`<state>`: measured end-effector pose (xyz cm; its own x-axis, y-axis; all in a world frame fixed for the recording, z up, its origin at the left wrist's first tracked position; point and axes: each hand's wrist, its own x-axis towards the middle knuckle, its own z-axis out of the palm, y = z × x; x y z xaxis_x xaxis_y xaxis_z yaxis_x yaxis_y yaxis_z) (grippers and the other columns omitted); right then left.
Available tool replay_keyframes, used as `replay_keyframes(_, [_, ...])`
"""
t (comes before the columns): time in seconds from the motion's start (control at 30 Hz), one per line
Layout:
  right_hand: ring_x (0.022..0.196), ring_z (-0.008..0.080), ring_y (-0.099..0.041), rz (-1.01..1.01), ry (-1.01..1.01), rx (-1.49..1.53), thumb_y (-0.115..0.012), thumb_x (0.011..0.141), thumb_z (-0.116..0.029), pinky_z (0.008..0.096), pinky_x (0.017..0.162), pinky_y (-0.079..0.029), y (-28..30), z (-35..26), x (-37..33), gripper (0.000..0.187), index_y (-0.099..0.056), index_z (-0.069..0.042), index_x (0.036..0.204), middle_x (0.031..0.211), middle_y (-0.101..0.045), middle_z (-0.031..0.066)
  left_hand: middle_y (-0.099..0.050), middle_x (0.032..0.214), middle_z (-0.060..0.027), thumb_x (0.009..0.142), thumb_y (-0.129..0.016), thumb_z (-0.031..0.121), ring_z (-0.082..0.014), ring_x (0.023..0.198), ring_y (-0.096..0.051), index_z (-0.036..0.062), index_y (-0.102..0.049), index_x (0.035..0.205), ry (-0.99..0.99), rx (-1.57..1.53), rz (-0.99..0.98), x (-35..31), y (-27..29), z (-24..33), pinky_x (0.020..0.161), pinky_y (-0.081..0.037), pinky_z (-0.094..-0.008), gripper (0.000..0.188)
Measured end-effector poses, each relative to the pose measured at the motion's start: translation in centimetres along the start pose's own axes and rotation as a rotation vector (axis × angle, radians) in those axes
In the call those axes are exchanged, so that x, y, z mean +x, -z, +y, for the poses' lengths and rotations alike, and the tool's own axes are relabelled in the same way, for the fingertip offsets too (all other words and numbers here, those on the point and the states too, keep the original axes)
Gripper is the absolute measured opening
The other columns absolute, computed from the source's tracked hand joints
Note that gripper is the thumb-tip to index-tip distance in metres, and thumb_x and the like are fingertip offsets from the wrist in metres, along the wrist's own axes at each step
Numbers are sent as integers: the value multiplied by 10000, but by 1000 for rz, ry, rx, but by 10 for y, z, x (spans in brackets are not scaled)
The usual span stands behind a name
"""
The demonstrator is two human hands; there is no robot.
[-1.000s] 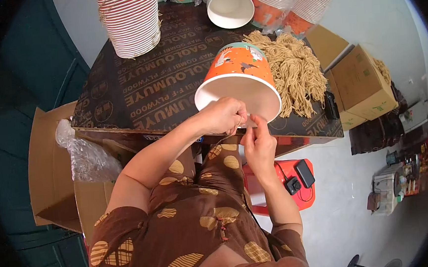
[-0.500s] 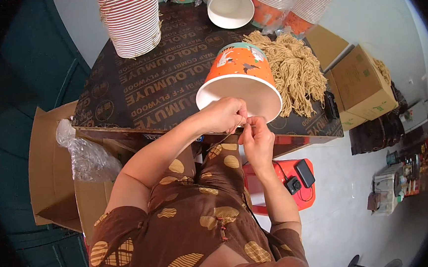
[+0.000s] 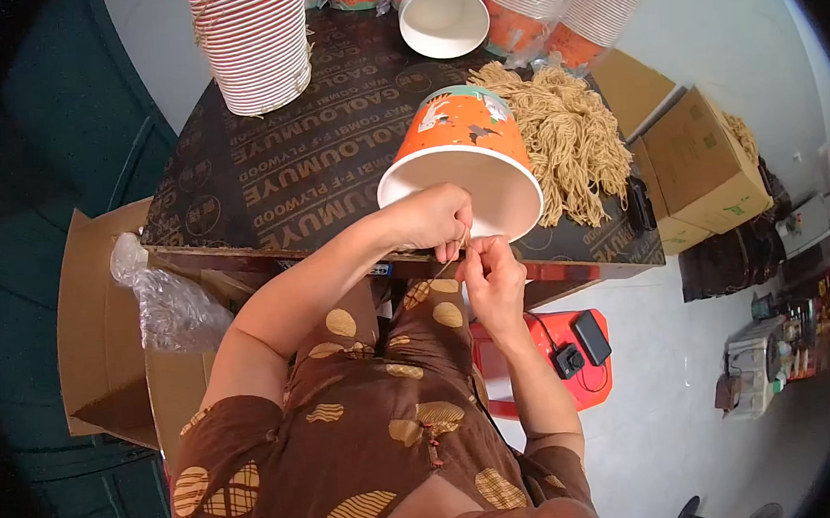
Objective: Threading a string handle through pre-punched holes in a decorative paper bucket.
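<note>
1. Bucket [image 3: 465, 150], orange paper with white inside, lies tilted on the counter [image 3: 265, 173], its mouth towards me, beside the pile of tan cords [image 3: 570, 142]
2. My left hand [image 3: 432, 221] rests at the bucket rim, grip closed on a thin cord [image 3: 462, 244]
3. My right hand [image 3: 491, 278], just below, pinches the same cord

left: bare dark table [image 3: 266, 188] offers open passage
far left: cup stack [image 3: 253, 41] blocks
far: white bowl [image 3: 443, 14] and more stacks [image 3: 599, 1] block
right: cord pile [image 3: 570, 137] touches the bucket [image 3: 465, 154], closing that side
near: both hands crowd the bucket rim
</note>
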<state>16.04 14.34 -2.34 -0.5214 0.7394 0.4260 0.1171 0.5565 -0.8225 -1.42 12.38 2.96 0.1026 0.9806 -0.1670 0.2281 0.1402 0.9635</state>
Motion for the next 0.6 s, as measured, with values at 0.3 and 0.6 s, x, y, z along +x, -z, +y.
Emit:
replay_keyframes(0.3, [507, 267, -626, 19, 219, -180, -649, 840, 20, 357, 483, -471, 0, 15, -2, 114, -585, -38, 915, 583, -574, 137, -608, 664, -112, 796, -527, -96, -168, 547, -612, -65, -560, 805, -23, -9, -117, 1, 8, -4, 476, -487, -278, 46])
replay_keyframes(0.6, [526, 294, -636, 36, 196, -270, -641, 833, 3, 377, 484, -480, 9, 0, 2, 215, -574, -20, 1036, 606, -611, 137, -590, 679, -73, 789, -569, -62, -127, 567, -570, -21, -561, 806, -36, 113, -13, -11, 1, 3, 487, -435, -273, 45])
